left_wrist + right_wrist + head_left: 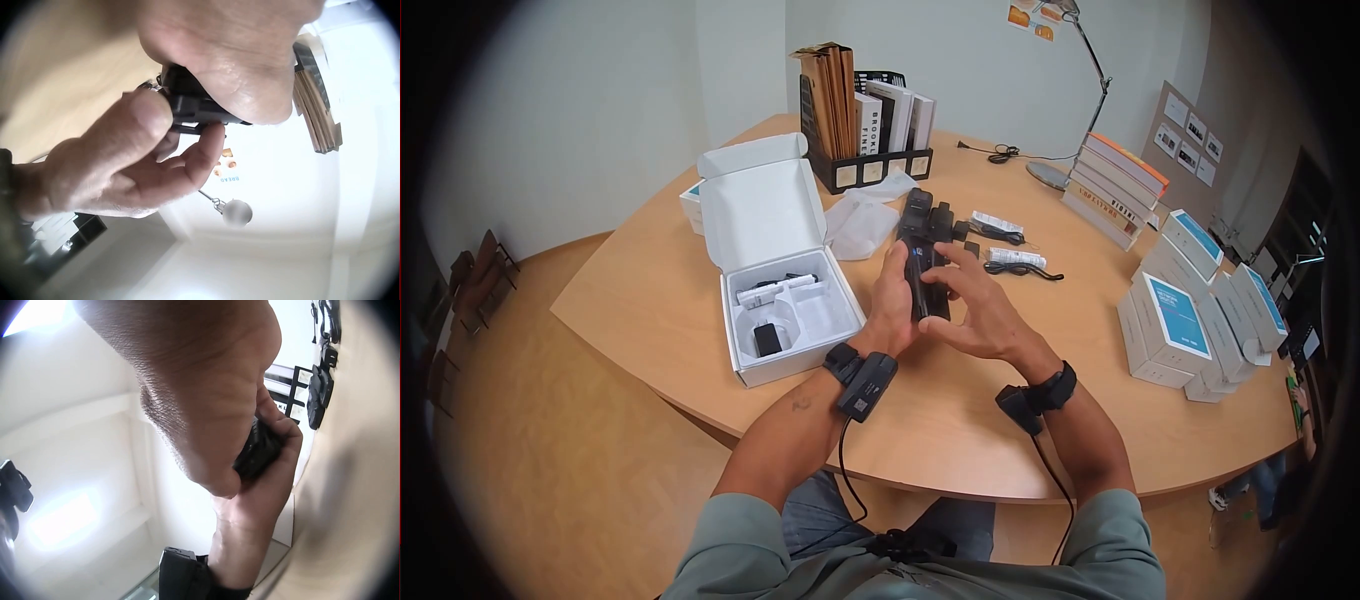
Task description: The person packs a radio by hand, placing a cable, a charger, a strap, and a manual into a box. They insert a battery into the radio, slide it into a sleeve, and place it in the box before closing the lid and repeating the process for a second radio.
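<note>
Both hands meet on a black handheld device over the table. My left hand grips it along its left side, and in the right wrist view the left fingers wrap round it. My right hand has its thumb and fingers bent about the device's other side; in the left wrist view the right thumb and a fingertip pinch its edge. Part of the device is hidden by the palms. Just beyond lie more black devices. Left of my hands stands an open white box with a black adapter inside.
Packaged cords lie right of the devices, and a crumpled translucent bag lies left. A black file holder with books stands behind. Stacked books, a lamp base and several white boxes occupy the right side.
</note>
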{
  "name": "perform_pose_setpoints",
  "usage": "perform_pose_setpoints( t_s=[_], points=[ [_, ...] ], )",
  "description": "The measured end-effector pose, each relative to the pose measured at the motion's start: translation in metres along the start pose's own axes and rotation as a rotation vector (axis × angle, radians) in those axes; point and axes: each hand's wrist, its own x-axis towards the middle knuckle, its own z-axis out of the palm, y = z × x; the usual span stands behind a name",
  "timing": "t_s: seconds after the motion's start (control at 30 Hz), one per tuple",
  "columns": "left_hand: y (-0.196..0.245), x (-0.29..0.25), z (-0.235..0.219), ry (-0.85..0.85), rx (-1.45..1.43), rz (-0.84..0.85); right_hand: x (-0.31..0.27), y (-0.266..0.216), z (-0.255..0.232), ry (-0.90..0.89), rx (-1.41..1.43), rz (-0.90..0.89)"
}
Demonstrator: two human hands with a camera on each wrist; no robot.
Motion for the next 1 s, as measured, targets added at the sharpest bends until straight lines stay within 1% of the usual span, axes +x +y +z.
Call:
perform_pose_setpoints(
  t_s=[0.03, 0.07, 0.1, 0.17, 0.2, 0.27, 0.3, 0.37, 0.4, 0.47, 0.8, 0.93, 1.0],
  points=[
    [-0.001, 0.001, -0.002, 0.038, 0.040, 0.015, 0.000, 0.003, 0.002, 0.000, 0.001, 0.001],
    [-0.001, 0.002, -0.004, 0.077, 0.080, 0.030, 0.000, 0.007, 0.005, 0.037, -0.021, -0.041],
    [-0.003, 0.004, -0.006, 0.077, 0.080, 0.029, 0.000, 0.009, 0.007, 0.073, -0.044, -0.084],
    [-0.005, 0.007, -0.009, 0.105, 0.035, 0.082, 0.001, 0.010, 0.004, 0.087, -0.070, -0.098],
    [-0.006, 0.008, -0.011, 0.105, 0.035, 0.082, 0.001, 0.011, 0.003, 0.100, -0.097, -0.112],
    [-0.003, 0.006, -0.012, 0.020, 0.085, 0.019, 0.000, 0.010, 0.006, 0.110, -0.109, -0.107],
    [-0.002, 0.006, -0.012, 0.018, 0.085, 0.018, 0.000, 0.009, 0.008, 0.119, -0.121, -0.101],
    [0.001, 0.007, -0.011, 0.094, 0.047, -0.047, -0.001, 0.000, 0.007, 0.090, -0.099, -0.069],
    [0.000, 0.007, -0.010, 0.094, 0.047, -0.048, -0.001, -0.003, 0.006, 0.060, -0.075, -0.038],
    [0.000, 0.003, -0.006, 0.090, 0.064, 0.032, -0.002, 0.000, 0.007, 0.070, -0.072, -0.054],
    [0.000, 0.004, -0.008, 0.102, 0.162, 0.031, -0.002, 0.003, 0.011, 0.114, -0.143, -0.127],
    [-0.001, 0.002, -0.007, 0.058, 0.084, -0.005, 0.000, 0.004, 0.009, 0.121, -0.104, -0.085],
    [-0.003, 0.001, -0.007, 0.036, 0.058, -0.011, 0.000, 0.006, 0.006, 0.127, -0.112, -0.128]
  ],
)
